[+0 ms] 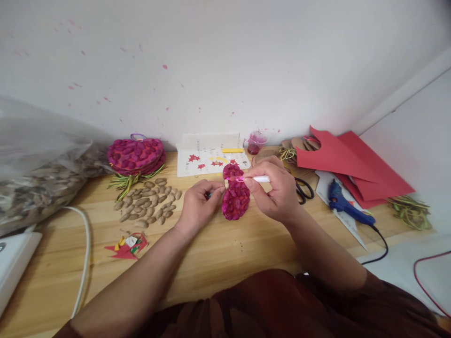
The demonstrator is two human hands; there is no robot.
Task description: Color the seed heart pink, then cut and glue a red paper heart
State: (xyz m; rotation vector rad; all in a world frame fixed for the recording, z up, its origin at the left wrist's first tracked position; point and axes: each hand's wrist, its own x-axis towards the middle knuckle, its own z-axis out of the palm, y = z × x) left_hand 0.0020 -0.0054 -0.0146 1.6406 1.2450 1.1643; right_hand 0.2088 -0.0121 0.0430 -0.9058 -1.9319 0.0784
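My left hand point(201, 203) has its thumb and finger pinched on the left edge of a magenta, gourd-shaped craft piece point(235, 203), which is covered in dyed peanut shells. One pale undyed patch shows at its left side near the narrow waist. In my right hand point(273, 190) is a white-handled paintbrush point(261, 179), held between thumb and fingers. Its magenta tip meets the waist of the piece. A bit of blue shows under my left fingers; what it is I cannot make out.
Peanut shells point(151, 201) and coloured scraps point(128, 245) lie left, beside a bag of peanuts point(31, 188). Finished magenta pieces point(136, 155), a paper with stars point(190, 168) and a cup of dye point(256, 142) stand behind. Right are scissors point(306, 188), a glue gun point(347, 204) and red card point(352, 164).
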